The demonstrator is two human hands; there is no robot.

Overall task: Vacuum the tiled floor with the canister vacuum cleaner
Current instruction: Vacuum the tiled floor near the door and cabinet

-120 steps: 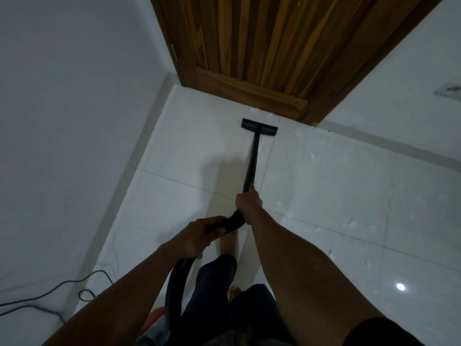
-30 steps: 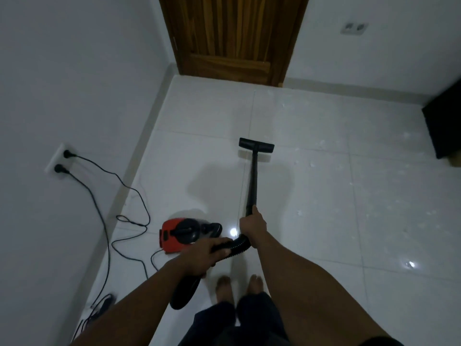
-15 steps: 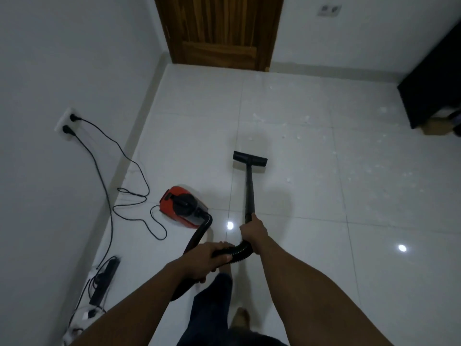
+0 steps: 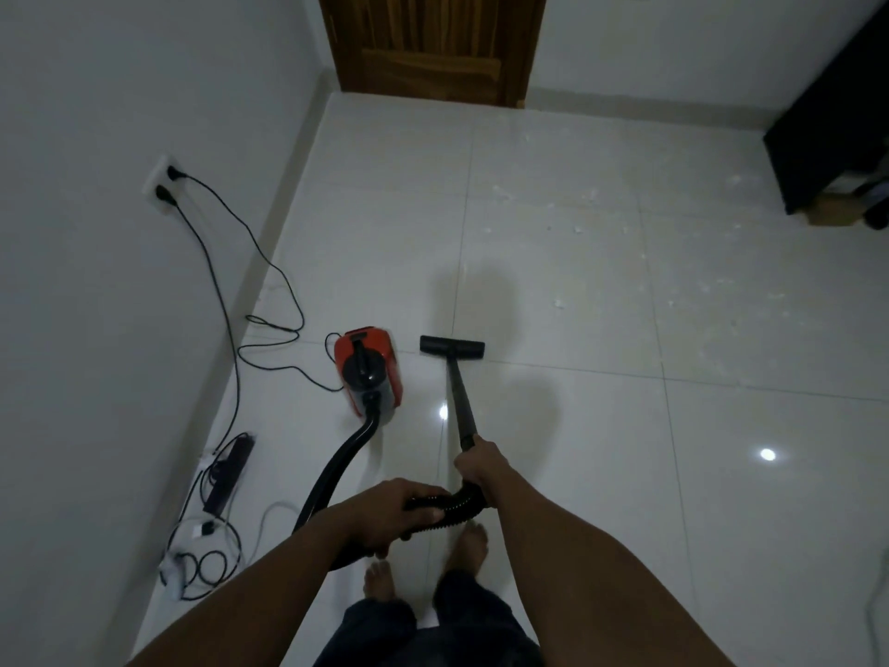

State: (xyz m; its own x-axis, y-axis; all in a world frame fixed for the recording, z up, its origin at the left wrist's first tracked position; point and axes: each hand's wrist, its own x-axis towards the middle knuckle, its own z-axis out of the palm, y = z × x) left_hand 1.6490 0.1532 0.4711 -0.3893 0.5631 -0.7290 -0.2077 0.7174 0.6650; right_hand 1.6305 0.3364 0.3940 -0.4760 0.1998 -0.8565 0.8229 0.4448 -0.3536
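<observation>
A red and black canister vacuum [image 4: 368,370] stands on the white tiled floor [image 4: 601,426], left of centre. Its black hose [image 4: 336,469] curves back to my hands. My left hand [image 4: 392,515] grips the ribbed hose near its bend. My right hand [image 4: 481,466] grips the lower end of the black wand [image 4: 461,402]. The flat black floor nozzle [image 4: 452,347] rests on the tiles just right of the canister. White crumbs [image 4: 572,228] lie scattered across the far and right tiles.
A wooden door [image 4: 433,40] closes the far wall. On the left wall a socket [image 4: 163,185] feeds black cables [image 4: 231,291] that trail to a power strip [image 4: 228,471] and coiled leads on the floor. Dark furniture [image 4: 832,132] stands at far right. My bare feet [image 4: 423,560] are below the hose.
I have backed away from the door, so more floor shows. The nozzle has been pulled toward me, and the canister now sits beside it with its hose end facing me.
</observation>
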